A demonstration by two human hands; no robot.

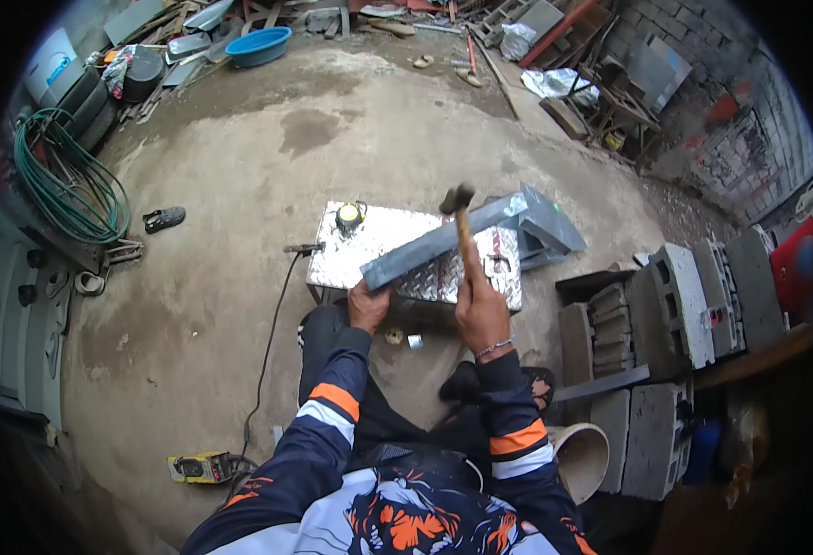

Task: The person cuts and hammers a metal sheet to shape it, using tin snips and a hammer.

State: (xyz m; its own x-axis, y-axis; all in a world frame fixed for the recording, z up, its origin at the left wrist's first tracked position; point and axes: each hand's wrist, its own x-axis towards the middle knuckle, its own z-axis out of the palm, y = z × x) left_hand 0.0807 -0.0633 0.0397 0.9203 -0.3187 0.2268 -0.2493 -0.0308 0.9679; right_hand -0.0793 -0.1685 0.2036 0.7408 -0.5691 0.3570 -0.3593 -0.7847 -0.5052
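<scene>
My left hand grips the near end of a long grey metal piece, which slants across a small table with a shiny patterned metal top. In my right hand is the wooden handle of a hammer, its dark head raised over the metal piece. An angular grey metal part is at the far right end of the piece. A yellow and black tape measure lies on the table's left part. Beside it, a cable-fed clamp rests at the left edge.
Concrete blocks are stacked on the right, near a bucket. A yellow machine with a black cable stands at lower left. Green hose hangs at left. A blue basin and scrap lie at the back.
</scene>
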